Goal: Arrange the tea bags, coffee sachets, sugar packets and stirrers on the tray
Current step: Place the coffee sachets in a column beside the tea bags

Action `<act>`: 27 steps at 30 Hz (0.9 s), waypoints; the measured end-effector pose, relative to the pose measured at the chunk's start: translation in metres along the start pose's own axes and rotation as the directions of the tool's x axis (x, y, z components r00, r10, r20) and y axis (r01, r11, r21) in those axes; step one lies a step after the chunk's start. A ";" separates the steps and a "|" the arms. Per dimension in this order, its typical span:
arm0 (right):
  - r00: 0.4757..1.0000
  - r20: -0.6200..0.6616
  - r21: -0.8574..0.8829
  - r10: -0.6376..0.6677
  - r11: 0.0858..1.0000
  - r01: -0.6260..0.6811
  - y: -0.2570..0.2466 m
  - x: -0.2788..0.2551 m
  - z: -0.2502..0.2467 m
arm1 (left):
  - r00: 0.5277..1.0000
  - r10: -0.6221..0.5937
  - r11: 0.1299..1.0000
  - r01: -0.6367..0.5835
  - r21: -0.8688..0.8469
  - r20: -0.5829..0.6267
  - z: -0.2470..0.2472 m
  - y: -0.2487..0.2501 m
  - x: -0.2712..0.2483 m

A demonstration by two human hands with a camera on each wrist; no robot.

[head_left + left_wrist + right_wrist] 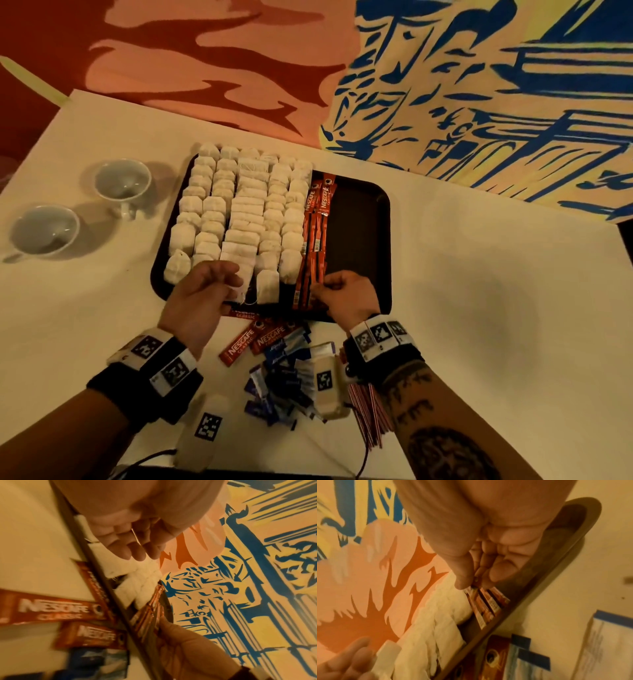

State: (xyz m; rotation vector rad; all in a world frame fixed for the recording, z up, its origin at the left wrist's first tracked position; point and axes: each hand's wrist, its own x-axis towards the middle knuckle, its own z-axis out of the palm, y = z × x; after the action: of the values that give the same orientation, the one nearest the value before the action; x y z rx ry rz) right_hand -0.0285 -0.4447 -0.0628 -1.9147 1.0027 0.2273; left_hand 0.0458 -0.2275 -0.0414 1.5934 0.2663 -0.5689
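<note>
Stirrers (370,416) and sugar packets (291,373) are waiting nearest us, off the tray (359,240).
We are lining up coffee sachets (315,246) beside the tea bags (236,212): our right hand (346,294) is pinching their near ends, while our left hand (202,294) seems to be holding a tea bag, though blur hides the grip. Next we are fetching the loose sachets (253,342).

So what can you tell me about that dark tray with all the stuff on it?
The tray is a dark brown rectangle with rounded corners and a low raised rim, likely plastic. It lies flat on the white table. White tea bags in rows fill its left part, red coffee sachets lie in a strip beside them, and its right part is bare. The left hand holds a tea bag at its near edge; the right hand pinches the sachets.
</note>
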 end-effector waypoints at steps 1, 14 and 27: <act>1.000 0.004 -0.015 0.005 1.000 -0.005 0.000 0.002 0.005 | 1.000 -0.004 0.999 0.005 0.047 -0.016 -0.006 -0.006 0.000; 1.000 0.015 -0.147 -0.006 0.989 0.008 0.000 0.008 0.030 | 0.970 0.156 0.677 -0.242 0.695 0.186 -0.035 -0.046 -0.020; 0.993 -0.041 -0.259 -0.115 0.961 0.101 0.015 -0.012 0.019 | 0.901 0.047 0.209 -0.432 0.877 0.432 -0.028 -0.060 -0.033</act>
State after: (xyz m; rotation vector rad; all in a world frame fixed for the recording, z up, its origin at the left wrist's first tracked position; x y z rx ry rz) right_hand -0.0426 -0.4264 -0.0761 -2.2156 0.9382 0.2515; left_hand -0.0064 -0.1879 -0.0762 2.6537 -0.8069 -0.7872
